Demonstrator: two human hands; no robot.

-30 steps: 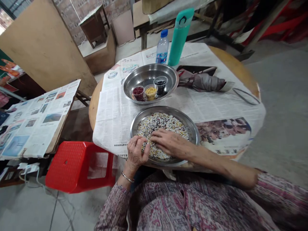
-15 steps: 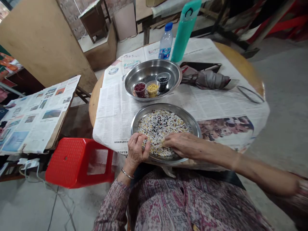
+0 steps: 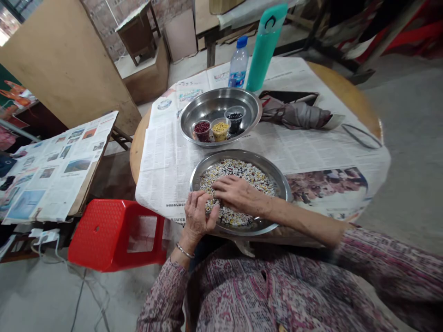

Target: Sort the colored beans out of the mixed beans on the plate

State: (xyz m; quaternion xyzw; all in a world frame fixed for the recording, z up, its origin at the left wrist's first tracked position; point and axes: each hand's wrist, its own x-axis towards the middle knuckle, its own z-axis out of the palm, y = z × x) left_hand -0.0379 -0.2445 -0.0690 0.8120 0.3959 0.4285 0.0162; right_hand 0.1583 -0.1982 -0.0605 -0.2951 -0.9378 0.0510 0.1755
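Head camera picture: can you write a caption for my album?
Right hand over mixed grains in a pan, left hand at its edge, cups in the basin beyond.

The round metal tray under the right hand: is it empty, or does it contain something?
The tray is not empty: white, yellow and dark grains spread over its bottom. What lies beneath the right hand is hidden.

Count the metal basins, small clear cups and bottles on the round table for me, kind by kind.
Metal basins: 2, one near, one far
Small clear cups: 3, their contents red, yellow and black
Bottles: 2, one clear with a blue cap, one teal
Total: 7
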